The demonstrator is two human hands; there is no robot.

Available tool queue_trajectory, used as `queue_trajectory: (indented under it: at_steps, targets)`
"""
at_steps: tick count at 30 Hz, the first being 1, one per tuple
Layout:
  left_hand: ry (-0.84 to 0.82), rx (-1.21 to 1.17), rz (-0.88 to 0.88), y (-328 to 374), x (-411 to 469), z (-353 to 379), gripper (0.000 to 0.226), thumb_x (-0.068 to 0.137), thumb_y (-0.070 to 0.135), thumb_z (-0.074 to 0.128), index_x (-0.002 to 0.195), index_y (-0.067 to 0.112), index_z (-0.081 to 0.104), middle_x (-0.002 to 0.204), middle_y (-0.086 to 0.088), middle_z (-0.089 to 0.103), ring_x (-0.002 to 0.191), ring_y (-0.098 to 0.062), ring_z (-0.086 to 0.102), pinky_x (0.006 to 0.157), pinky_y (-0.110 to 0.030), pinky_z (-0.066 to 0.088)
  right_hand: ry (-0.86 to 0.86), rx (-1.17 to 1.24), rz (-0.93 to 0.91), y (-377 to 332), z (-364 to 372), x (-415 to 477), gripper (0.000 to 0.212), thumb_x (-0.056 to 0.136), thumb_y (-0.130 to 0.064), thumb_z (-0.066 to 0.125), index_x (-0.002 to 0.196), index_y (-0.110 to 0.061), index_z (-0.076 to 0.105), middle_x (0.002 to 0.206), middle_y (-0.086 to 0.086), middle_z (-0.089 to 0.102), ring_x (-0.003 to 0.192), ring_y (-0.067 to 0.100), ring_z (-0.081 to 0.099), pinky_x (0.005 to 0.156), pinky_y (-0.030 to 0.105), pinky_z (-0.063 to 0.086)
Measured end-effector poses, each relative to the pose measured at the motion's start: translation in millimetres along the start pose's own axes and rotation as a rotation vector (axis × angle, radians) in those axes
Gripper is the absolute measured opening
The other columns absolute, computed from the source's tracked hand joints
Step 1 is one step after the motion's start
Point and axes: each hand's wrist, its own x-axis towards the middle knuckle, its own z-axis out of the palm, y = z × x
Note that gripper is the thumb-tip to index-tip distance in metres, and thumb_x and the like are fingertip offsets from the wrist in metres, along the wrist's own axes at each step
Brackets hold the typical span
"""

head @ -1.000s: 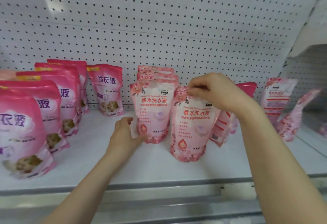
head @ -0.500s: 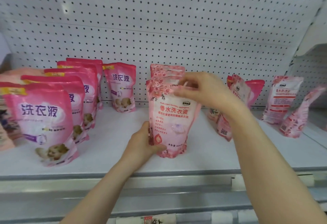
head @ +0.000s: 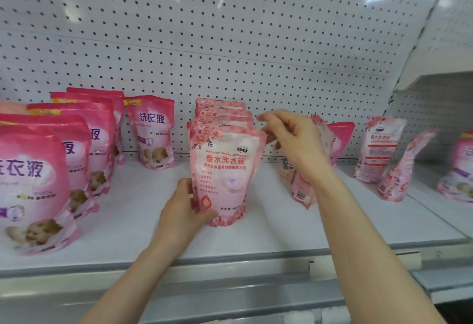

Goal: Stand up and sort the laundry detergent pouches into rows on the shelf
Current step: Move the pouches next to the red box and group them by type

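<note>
A light pink floral detergent pouch [head: 225, 170] stands upright at the front of a row of like pouches [head: 221, 108] in the middle of the white shelf [head: 133, 211]. My left hand [head: 184, 211] grips its lower left corner. My right hand [head: 289, 139] hovers just right of the pouch's top, fingers loosely spread, holding nothing. Behind my right wrist several floral pouches [head: 302, 190] lean untidily. Two more floral pouches [head: 381, 149] [head: 401, 172] stand at the right, one leaning.
Rows of darker pink pouches [head: 33, 183] fill the shelf's left side, with one pouch [head: 153, 131] standing alone near the pegboard back wall [head: 230, 42]. Another dark pink pouch [head: 458, 170] sits on the neighbouring shelf at far right. The shelf's front rail [head: 230, 270] runs below my arms.
The floral pouch was moved left into line at the front of its row. My right hand has let go of its top and lifted to the right. My left hand now grips its lower corner.
</note>
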Motion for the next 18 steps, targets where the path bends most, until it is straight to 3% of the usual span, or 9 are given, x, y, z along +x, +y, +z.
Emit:
queue_trajectory:
  at_steps: [3,5,8,10,11,13,15,18]
  targets:
    - [0.211,0.077,0.06,6.9,-11.6,3.1,0.071,0.064,0.028,0.088,0.115,0.029,0.04,0.113,0.007,0.051,0.096,-0.013,0.057,0.082,-0.034,0.051,0.148,-0.012,-0.061,4.7,-49.9,12.4,0.027,0.097,-0.015,0.051,0.102,-0.032,0.071,0.082,-0.007,0.075,0.074,0.01,0.07,0.064,0.023,0.054]
    - [0.391,0.129,0.141,15.8,-19.7,8.0,0.068,0.067,0.025,0.086,0.119,0.024,0.042,0.112,0.008,0.042,0.096,-0.014,0.054,0.081,-0.032,0.048,0.217,-0.181,-0.059,18.4,-88.8,23.2,0.032,0.096,-0.013,0.048,0.107,-0.036,0.068,0.088,-0.008,0.074,0.079,0.011,0.07,0.07,0.029,0.057]
    - [0.555,0.095,0.279,43.4,-31.5,27.8,0.06,0.073,0.011,0.081,0.116,0.026,0.042,0.109,0.015,0.035,0.093,-0.009,0.053,0.079,-0.017,0.042,0.037,-0.563,-0.004,47.9,-122.2,40.7,0.045,0.095,-0.003,0.044,0.12,-0.036,0.062,0.111,-0.002,0.066,0.095,0.02,0.064,0.082,0.039,0.054]
    - [0.509,0.093,0.368,67.3,-36.1,50.5,0.057,0.075,0.006,0.077,0.116,0.029,0.045,0.11,0.014,0.04,0.092,-0.006,0.052,0.079,-0.012,0.041,-0.259,-0.751,0.01,66.5,-128.3,44.9,0.054,0.09,0.007,0.049,0.122,-0.033,0.064,0.129,0.002,0.055,0.111,0.023,0.057,0.093,0.042,0.05]
    - [0.442,0.113,0.413,77.8,-36.9,63.6,0.055,0.076,0.006,0.076,0.117,0.028,0.047,0.111,0.014,0.043,0.093,-0.005,0.052,0.081,-0.011,0.042,-0.358,-0.79,-0.007,73.7,-130.3,46.1,0.048,0.088,0.005,0.056,0.119,-0.031,0.067,0.135,0.002,0.051,0.117,0.024,0.054,0.097,0.041,0.047]
    - [0.27,0.15,0.441,93.5,-33.9,91.2,0.056,0.079,0.013,0.076,0.125,0.026,0.048,0.116,0.012,0.047,0.099,-0.003,0.052,0.086,-0.015,0.044,-0.391,-0.8,-0.087,83.7,-135.4,50.3,0.026,0.085,-0.009,0.069,0.106,-0.026,0.073,0.14,0.001,0.05,0.121,0.025,0.051,0.099,0.039,0.044]
    - [0.127,0.141,0.374,101.4,-27.1,119.1,0.062,0.081,0.023,0.076,0.134,0.025,0.044,0.124,0.012,0.048,0.106,-0.004,0.052,0.092,-0.021,0.045,-0.35,-0.795,-0.187,88.0,-139.1,57.6,0.012,0.082,-0.022,0.075,0.094,-0.023,0.077,0.127,0.0,0.062,0.116,0.025,0.052,0.093,0.041,0.047]
    - [-0.013,0.083,0.213,107.1,-14.9,153.0,0.071,0.081,0.033,0.075,0.141,0.023,0.038,0.132,0.012,0.048,0.116,-0.007,0.052,0.098,-0.027,0.046,-0.316,-0.661,-0.242,89.4,-138.7,63.0,0.014,0.079,-0.035,0.079,0.086,-0.023,0.076,0.082,-0.008,0.068,0.088,0.017,0.061,0.076,0.034,0.049]
